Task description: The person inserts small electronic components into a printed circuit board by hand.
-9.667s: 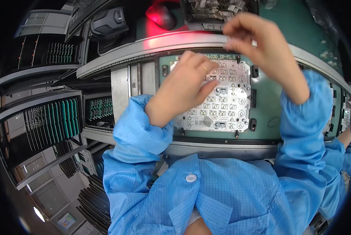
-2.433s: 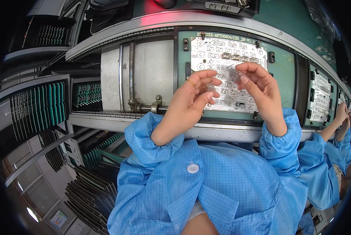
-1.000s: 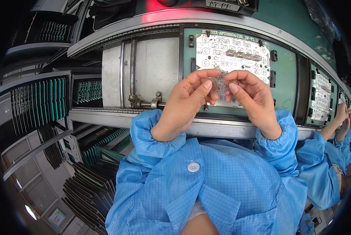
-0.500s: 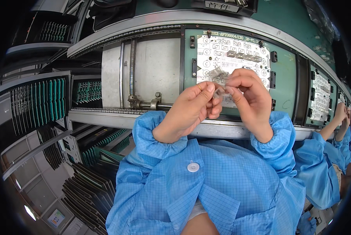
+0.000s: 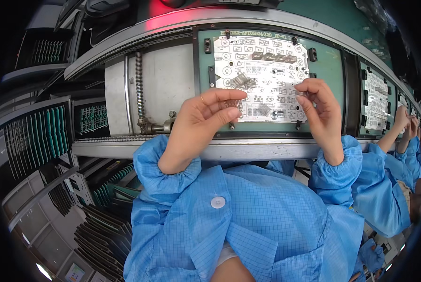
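A white circuit board (image 5: 262,40) lies in a green carrier frame (image 5: 329,84) on the rail line in front of me. My left hand (image 5: 198,115) is over its near left corner, with a bunch of small, thin silver metal parts (image 5: 234,105) held between thumb and fingers. Over the right side of the board, my right hand (image 5: 320,105) is closed in a pinch; whatever its fingertips hold is too small to name. A loose pile of similar silver parts (image 5: 243,82) rests on the board's left side. Several box-shaped metal parts (image 5: 269,57) stand in a row farther back.
Metal rails (image 5: 248,151) run along the front and back of the line. A threaded rod (image 5: 139,89) crosses at left. Racks of green boards (image 5: 53,131) stand far left. More boards (image 5: 378,101) continue rightward, where another person's hands (image 5: 404,121) work.
My hands, together half a second ago, have parted: the left moved left and the right slightly right. The board appears farther left in view, and a red glow shows on the back rail.
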A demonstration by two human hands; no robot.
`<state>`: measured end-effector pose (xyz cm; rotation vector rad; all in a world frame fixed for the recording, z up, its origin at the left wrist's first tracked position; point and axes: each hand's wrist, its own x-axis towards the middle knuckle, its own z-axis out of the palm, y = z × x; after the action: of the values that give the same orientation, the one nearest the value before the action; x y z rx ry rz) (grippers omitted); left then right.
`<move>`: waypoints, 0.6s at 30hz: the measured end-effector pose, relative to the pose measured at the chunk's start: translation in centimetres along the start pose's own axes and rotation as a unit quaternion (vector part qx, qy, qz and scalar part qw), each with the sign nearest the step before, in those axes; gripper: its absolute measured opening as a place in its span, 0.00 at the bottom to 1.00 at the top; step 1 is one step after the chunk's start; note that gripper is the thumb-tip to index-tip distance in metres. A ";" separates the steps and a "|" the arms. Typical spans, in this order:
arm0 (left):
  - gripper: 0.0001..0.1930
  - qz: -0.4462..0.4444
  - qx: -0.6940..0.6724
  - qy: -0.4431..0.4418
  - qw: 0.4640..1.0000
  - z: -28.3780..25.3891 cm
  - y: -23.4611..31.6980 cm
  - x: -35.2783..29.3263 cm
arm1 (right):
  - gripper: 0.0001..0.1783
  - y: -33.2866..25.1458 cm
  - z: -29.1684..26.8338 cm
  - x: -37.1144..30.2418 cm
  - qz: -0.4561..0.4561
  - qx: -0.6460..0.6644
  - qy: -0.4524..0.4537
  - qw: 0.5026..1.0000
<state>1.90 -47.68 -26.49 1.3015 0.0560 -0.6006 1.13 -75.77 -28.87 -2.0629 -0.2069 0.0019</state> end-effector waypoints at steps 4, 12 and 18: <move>0.10 0.058 0.018 0.031 0.998 1.4 -1.5 0.6 | 0.15 -0.8 0.8 0.0 -0.005 0.038 0.005 0.999; 0.11 0.282 0.426 -0.008 0.859 3.5 -3.2 1.4 | 0.18 -0.3 1.3 0.3 -0.126 -0.126 -0.028 0.984; 0.12 0.145 0.306 0.045 0.940 2.6 -2.8 0.6 | 0.17 -0.1 1.5 0.3 -0.122 -0.173 -0.029 0.977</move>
<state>0.37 -50.67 -28.45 1.8996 -0.2662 -0.3066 1.29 -74.36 -29.51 -2.3708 -0.5262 -0.1330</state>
